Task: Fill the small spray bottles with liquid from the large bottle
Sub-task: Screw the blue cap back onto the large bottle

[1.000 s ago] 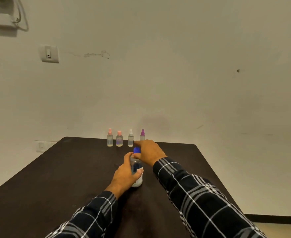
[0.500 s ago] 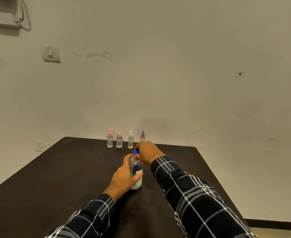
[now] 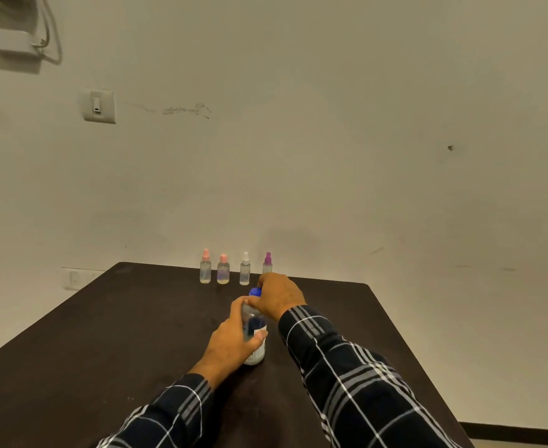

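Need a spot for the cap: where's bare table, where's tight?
Bare: table left of the left hand; strip between right sleeve and the table's right edge. Crowded: far edge, small spray bottles; centre, left hand holding the large bottle, right hand gripping its blue cap.

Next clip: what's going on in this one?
A person works at a dark table. The left hand grips the body of the large bottle, which is upright on the table, while the right hand holds its blue cap from above. Four small spray bottles stand in a row at the far edge, tops on, untouched. No pouring has begun.
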